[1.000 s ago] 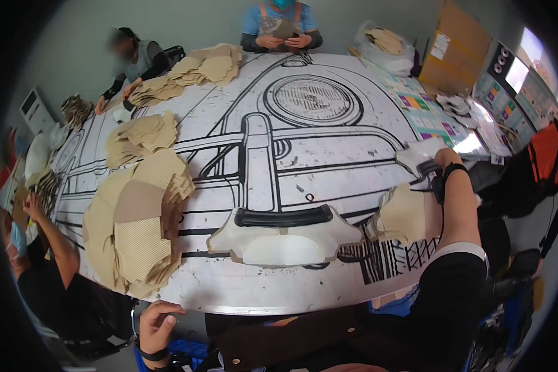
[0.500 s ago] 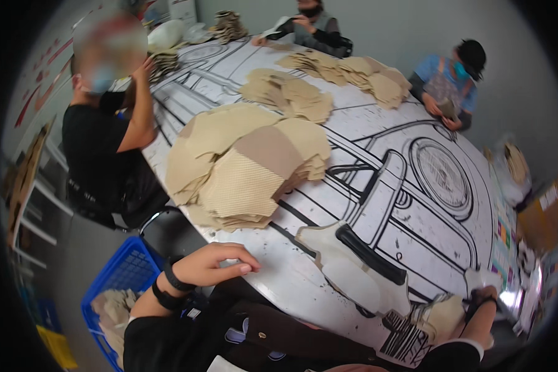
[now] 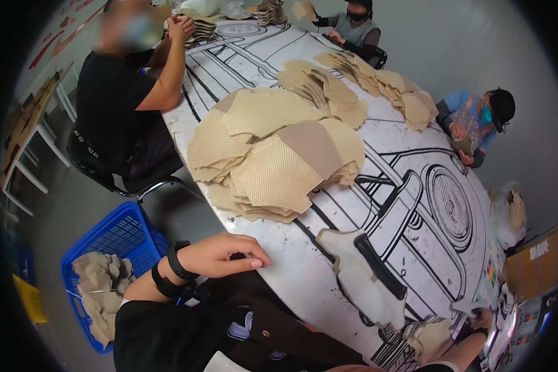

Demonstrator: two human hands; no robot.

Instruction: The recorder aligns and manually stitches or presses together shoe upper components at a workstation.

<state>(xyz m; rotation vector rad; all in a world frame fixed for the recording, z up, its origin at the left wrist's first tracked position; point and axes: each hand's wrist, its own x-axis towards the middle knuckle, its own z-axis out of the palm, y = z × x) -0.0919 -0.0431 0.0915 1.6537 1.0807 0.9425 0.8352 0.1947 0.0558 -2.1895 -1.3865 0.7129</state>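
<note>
My left hand point(image 3: 234, 255) hovers at the table's near edge, with nothing in it. Its fingers bend loosely and the thumb stands apart. Far to the right, my right hand point(image 3: 481, 320) reaches over the table, small and blurred near the picture's rim. It appears to grip a pale grey flat piece point(image 3: 468, 305), though its fingers are partly hidden. Beside that hand lies a stack of beige cut pieces point(image 3: 429, 340). Between my hands rests a whitish, shaped flat board point(image 3: 359, 273) with a black bar handle point(image 3: 379, 268). Beyond my left hand is a big pile of beige textured sheets point(image 3: 276, 170).
Further piles of beige pieces point(image 3: 322, 90) lie along the white table point(image 3: 279, 251) with black line drawings. Co-workers sit at the left point(image 3: 121, 87), far side point(image 3: 356, 31) and right point(image 3: 474, 121). A blue basket point(image 3: 115, 232) of beige scraps stands on the floor at my left.
My view has shifted, so the table's far part sits further right. The far co-worker now holds a beige piece raised. My left hand keeps its loose pose; my right stays at the far right.
</note>
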